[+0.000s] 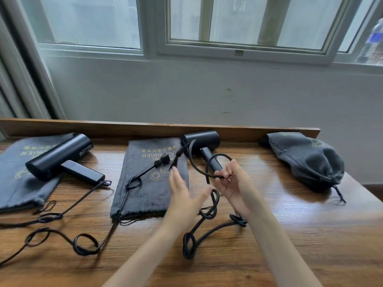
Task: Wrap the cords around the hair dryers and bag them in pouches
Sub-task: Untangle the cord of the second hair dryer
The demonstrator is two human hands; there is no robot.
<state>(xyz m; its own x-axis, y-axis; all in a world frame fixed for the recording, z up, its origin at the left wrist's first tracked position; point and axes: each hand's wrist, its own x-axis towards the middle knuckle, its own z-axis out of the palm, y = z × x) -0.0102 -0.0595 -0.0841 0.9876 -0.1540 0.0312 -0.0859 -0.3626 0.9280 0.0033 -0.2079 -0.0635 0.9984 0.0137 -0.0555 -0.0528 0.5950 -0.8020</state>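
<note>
Left pouch [18, 183]: grey, flat and limp at the table's [310, 235] left end, with nothing inside that I can see. The left hair dryer [60, 156] lies on top of it, not in it.
Middle pouch [149, 183]: grey with gold print, flat, mouth toward me. On top of it lie a plug [163, 159] and a stretch of thin cord [87, 243].
Right pouch [306, 160]: bulging and closed, with its drawstring [338, 193] trailing on the wood. I cannot see the contents.
Middle hair dryer [201, 139]: black, unbagged, at the back rail just right of the middle pouch, handle pointing toward me.
Thick cord [188, 243]: not wrapped. It lies in loose kinked loops on the table between my forearms, and one loop rises beside the dryer handle.
Thin cord: sprawls in loops across the table's left half and runs off the left edge.
My right hand [232, 183]: fingers curled, pinching the raised loop of thick cord near the handle.
My left hand [184, 195]: blurred, fingers straight and spread, holding nothing, over the right edge of the middle pouch.
</note>
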